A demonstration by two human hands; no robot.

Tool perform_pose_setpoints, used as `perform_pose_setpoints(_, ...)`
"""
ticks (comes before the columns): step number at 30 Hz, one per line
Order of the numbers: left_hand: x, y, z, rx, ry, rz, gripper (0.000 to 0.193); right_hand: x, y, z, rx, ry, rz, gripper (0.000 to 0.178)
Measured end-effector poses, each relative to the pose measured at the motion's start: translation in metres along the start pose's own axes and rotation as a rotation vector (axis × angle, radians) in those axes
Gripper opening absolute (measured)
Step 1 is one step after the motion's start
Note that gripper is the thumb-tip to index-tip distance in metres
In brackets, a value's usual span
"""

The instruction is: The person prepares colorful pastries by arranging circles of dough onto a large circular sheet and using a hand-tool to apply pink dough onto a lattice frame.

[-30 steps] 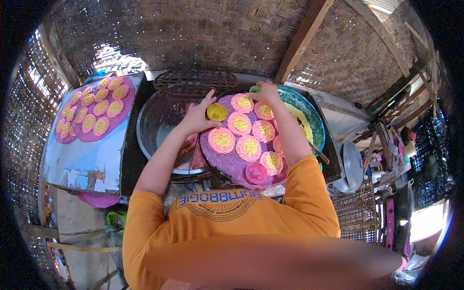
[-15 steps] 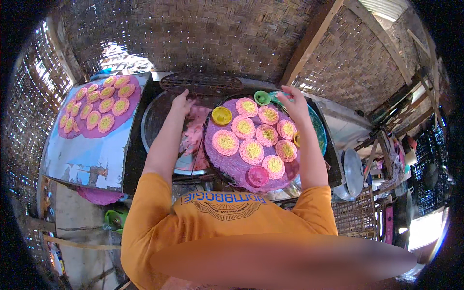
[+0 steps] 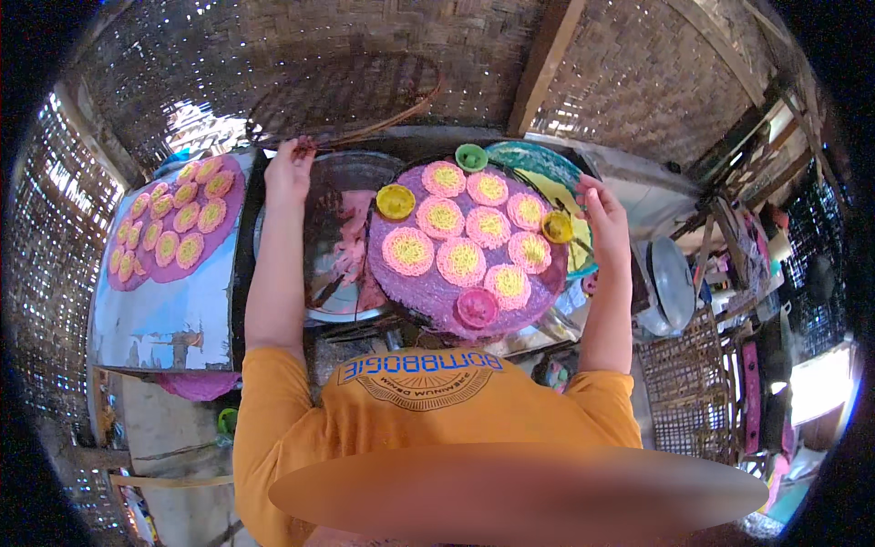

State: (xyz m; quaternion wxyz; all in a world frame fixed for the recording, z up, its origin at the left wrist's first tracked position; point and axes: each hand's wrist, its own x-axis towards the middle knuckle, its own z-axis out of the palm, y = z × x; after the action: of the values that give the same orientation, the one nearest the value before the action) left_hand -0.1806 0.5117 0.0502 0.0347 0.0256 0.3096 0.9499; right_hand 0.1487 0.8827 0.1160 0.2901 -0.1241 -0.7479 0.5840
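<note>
One broad purple tray (image 3: 415, 294), a dark woven rack (image 3: 344, 93) slanting beyond it.
The left hand (image 3: 290, 170) pinches the rack's near edge, seemingly to hold that slant; the right hand (image 3: 605, 219), empty, fingers loosely parted, hangs beside the tray. Nine pink-and-yellow rounds (image 3: 461, 263) lie flat on it, probably so none gets crushed; four little cups (image 3: 477, 307) stand round its rim, perhaps as spacers.

The orange short-sleeved fabric shirt (image 3: 510, 410) bears blue block lettering (image 3: 419, 364). Beside it on the shirt, small dark print (image 3: 425, 387) curves.
</note>
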Motion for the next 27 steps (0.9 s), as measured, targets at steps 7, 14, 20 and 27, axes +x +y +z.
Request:
perform_pose_setpoints(7,-0.085,0.046,0.018,0.18,-0.283,-0.089,0.029,-0.025,-0.01,0.019,0.37,0.03,0.011,0.054)
perform_pose_setpoints(14,-0.181,0.036,0.055,0.319,-0.535,-0.327,0.058,-0.035,0.015,0.004,0.418,0.253,0.096,0.054)
perform_pose_setpoints(20,-0.194,0.012,0.032,0.526,-0.422,-0.391,0.063,-0.06,0.053,0.002,0.247,0.305,0.091,0.046)
perform_pose_setpoints(27,-0.186,-0.006,0.015,0.656,-0.321,-0.409,0.062,-0.055,0.073,0.002,0.129,0.287,0.235,0.046)
